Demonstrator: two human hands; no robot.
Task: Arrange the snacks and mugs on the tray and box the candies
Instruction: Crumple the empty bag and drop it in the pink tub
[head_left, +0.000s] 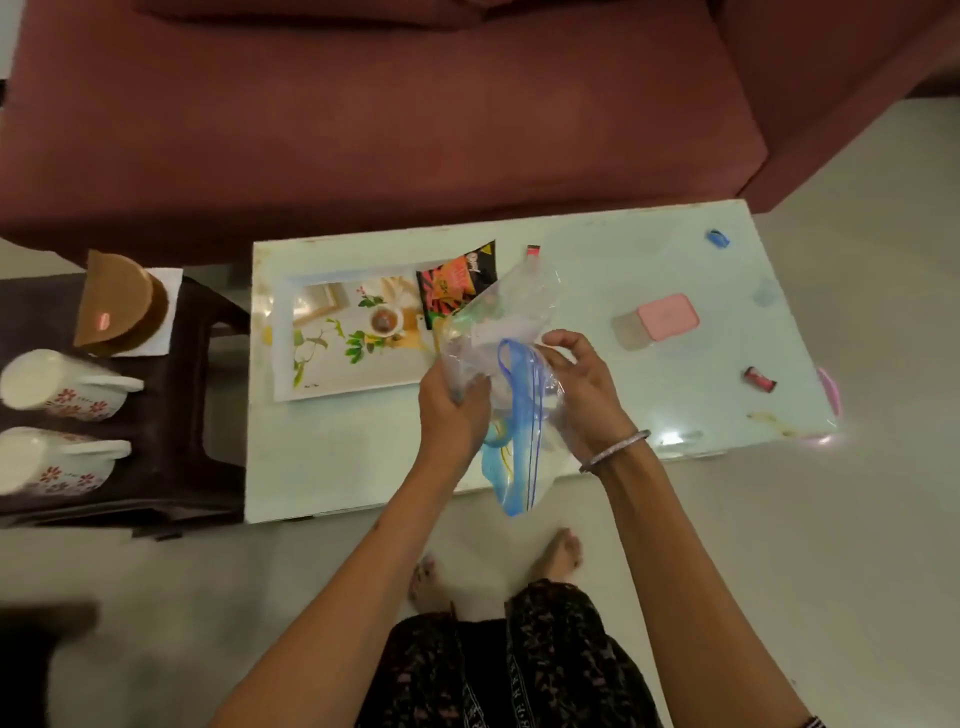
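Both my hands hold a clear zip bag (511, 332) with a blue seal above the white table (597, 270). My left hand (453, 410) grips the bag's left side, and my right hand (582, 384) grips its right side near the open mouth. A printed tray (332, 338) lies flat on the table's left half, with an orange and black snack packet (457, 283) resting on its far right corner. A small box with a pink lid (657, 319) stands to the right. Loose candies lie around: a blue one (718, 238), a red one (533, 251) and a dark red one (760, 378).
Two white flowered mugs (62, 387) (57, 460) lie on their sides on a dark stool (171, 395) left of the table, behind them a brown half-round pack (117, 306) on a napkin. A maroon sofa (363, 114) lies beyond. My feet (558, 553) touch the floor.
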